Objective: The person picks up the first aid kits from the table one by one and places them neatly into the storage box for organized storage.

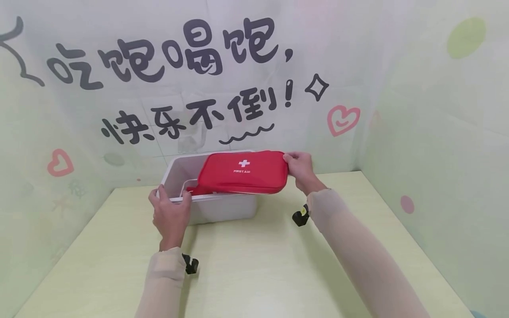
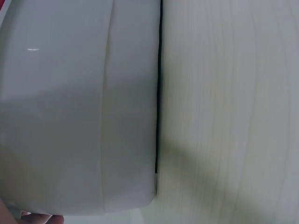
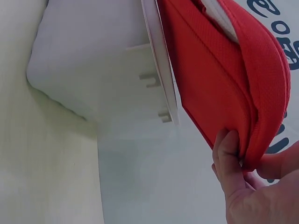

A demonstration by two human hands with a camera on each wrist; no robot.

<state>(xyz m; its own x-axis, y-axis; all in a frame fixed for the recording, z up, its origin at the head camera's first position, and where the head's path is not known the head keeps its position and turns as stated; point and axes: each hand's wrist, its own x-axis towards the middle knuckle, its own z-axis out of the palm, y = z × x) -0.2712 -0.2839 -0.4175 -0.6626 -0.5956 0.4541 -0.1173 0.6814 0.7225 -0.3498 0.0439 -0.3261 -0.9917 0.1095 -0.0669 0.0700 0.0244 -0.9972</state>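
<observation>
A red first aid pouch with a white cross lies tilted across the top of a white plastic bin. My right hand pinches the pouch's right end, thumb on top; in the right wrist view the fingers curl under the red fabric, beside the bin's rim. At the bin's front left corner, my left hand grips the rim. Something red with a pale loop shows inside the bin, partly hidden by the pouch. The left wrist view holds mostly the bin's side wall.
The bin stands at the back of a pale wood-grain table. Behind it rises a white wall covering with black lettering, and pale green side walls flank the table. Black camera mounts hang from both wrists.
</observation>
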